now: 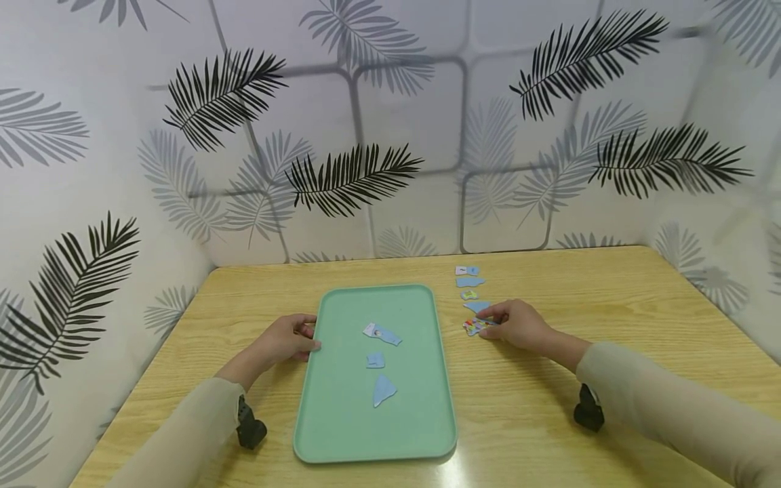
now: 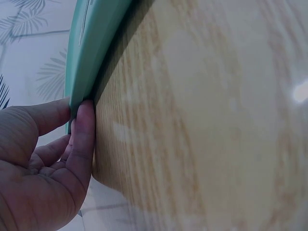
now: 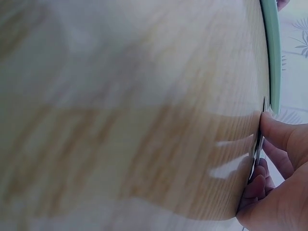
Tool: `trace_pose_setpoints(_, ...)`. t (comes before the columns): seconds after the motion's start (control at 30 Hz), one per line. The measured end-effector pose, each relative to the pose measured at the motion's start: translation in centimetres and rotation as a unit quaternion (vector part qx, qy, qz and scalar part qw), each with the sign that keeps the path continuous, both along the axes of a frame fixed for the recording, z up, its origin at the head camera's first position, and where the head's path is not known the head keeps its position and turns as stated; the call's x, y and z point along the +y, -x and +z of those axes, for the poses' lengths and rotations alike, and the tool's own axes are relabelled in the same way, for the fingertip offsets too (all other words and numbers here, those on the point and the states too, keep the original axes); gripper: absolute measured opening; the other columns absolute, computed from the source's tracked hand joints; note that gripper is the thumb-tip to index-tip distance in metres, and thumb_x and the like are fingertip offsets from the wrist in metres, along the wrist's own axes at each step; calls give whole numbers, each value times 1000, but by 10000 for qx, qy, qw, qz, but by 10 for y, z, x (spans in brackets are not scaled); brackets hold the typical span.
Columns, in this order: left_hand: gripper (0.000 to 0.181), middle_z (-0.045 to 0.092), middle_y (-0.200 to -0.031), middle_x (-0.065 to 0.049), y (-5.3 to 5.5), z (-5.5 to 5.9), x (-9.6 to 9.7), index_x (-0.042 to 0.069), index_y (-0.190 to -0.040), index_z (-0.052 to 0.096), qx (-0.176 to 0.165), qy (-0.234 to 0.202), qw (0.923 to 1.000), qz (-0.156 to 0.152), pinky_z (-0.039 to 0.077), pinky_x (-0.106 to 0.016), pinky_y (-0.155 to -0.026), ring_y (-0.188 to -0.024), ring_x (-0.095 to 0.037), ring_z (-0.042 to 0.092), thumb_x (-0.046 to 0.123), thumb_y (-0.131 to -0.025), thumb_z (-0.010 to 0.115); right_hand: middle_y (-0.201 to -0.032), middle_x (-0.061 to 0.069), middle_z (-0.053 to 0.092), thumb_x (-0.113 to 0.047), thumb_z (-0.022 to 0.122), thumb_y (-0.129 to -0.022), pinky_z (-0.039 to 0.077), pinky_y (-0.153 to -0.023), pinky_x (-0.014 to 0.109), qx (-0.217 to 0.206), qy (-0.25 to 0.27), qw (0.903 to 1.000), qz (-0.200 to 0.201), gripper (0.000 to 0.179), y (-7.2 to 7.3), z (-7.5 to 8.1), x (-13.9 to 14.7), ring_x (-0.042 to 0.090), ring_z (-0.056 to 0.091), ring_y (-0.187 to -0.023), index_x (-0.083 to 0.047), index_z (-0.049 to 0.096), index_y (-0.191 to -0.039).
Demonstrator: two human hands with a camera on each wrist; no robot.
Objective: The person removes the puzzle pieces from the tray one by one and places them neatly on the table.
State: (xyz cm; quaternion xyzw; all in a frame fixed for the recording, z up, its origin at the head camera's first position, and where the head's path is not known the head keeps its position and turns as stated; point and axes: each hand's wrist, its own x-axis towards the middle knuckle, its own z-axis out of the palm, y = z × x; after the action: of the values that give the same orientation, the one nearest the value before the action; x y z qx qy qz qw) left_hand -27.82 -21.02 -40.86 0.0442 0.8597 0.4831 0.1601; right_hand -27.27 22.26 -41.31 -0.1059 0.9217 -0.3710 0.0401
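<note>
A green tray (image 1: 415,427) lies on the table, holding three flat light-blue pieces: a long one with a printed figure (image 1: 386,334), a small squarish one (image 1: 375,360) and a triangular one (image 1: 384,390). My left hand (image 1: 291,339) pinches the tray's left rim, thumb on top and fingers low against its side in the left wrist view. To the tray's right, my right hand (image 1: 518,327) pinches a flat multicoloured piece (image 1: 474,327) at the table surface, covering its right side. In the right wrist view that piece shows only as a thin edge by the thumb.
Beyond my right hand a column of flat pieces runs toward the wall: a blue triangular one (image 1: 477,307), a small green one (image 1: 468,295), a blue strip (image 1: 469,282) and a white-and-blue one (image 1: 467,270). The wooden table (image 1: 549,420) meets a leaf-patterned wall (image 1: 415,203) at the back.
</note>
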Motion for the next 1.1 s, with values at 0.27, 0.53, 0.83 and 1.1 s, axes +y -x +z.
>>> trace_pose_setpoints(0.27, 59, 52, -102, -15, 0, -1, 0, -7, -141, 41, -8, 20, 10000, 21, 56, -32, -70, -82, -20, 57, -1, -90, 67, -92, 7, 57, -15, 78, -84, 41, -64, 31, -42, 20, 10000, 3, 32, 0, -1, 0, 21, 46, -79, -1, 72, -112)
trace_pose_setpoints(0.53, 58, 52, -102, -14, 1, -1, 0, -7, -141, 41, -13, 12, 10000, 31, 57, -32, -71, -82, -20, 57, -1, -90, 67, -90, 7, 57, -13, 77, -84, 41, -62, 31, -76, 127, 9999, 24, 33, -1, 0, 0, 20, 47, -76, 0, 71, -113)
trace_pose_setpoints(0.83, 59, 52, -103, -14, 1, 0, 0, -7, -142, 40, -16, 78, 10000, 40, 57, -32, -72, -83, -20, 57, 0, -90, 67, -86, 7, 57, -11, 75, -86, 40, -58, 28, -233, 368, 9990, 19, 33, -1, 4, 0, 18, 47, -71, 1, 69, -116)
trace_pose_setpoints(1.1, 58, 52, -103, -14, 0, 1, 0, -7, -142, 41, -4, 86, 10000, 15, 57, -33, -73, -84, -20, 58, 0, -90, 67, -100, 13, 58, -12, 73, -87, 42, -63, 31, -280, 440, 9986, -38, 34, -1, 5, -2, 23, 48, -82, 1, 68, -119)
